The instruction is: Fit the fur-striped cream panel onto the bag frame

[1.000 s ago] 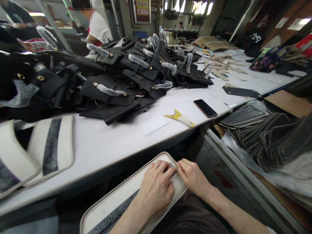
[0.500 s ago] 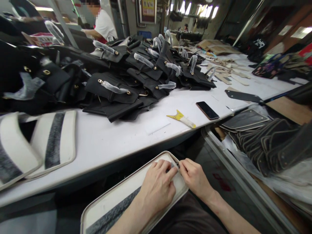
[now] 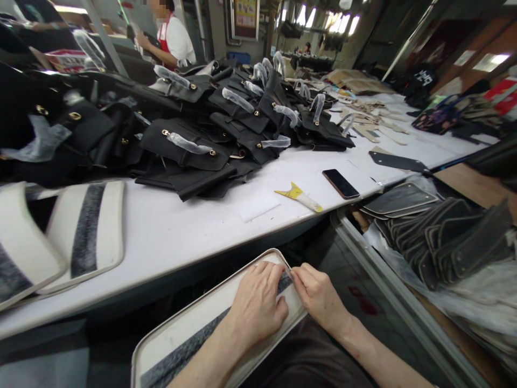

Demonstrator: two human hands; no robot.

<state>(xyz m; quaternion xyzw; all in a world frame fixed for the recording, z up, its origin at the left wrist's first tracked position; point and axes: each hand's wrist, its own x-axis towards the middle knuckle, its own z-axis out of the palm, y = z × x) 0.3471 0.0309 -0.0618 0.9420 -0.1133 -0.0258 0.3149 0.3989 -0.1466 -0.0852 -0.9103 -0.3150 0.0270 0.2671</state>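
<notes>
A cream panel (image 3: 189, 318) with rounded corners, a raised rim and a dark grey stripe lies tilted over my lap, below the table edge. My left hand (image 3: 260, 296) rests on its upper face near the far right end, fingers bent and touching the surface. At the right rim my right hand (image 3: 319, 291) is closed, thumb and forefinger pinched on the panel's edge. Whether a small part sits between those fingertips is hidden. Part of the stripe shows between the two hands.
Black bags (image 3: 194, 140) with wrapped handles are heaped on the white table (image 3: 173, 226). Nearer lie a yellow tool (image 3: 299, 196) and a phone (image 3: 340, 184). More cream panels (image 3: 109, 231) lie left, dark pieces (image 3: 444, 231) right. A person (image 3: 177, 40) is behind.
My left fingers have drawn back slightly from the right rim, uncovering some stripe. The dark bit at my right fingertips is now mostly hidden. The person behind has raised a forearm.
</notes>
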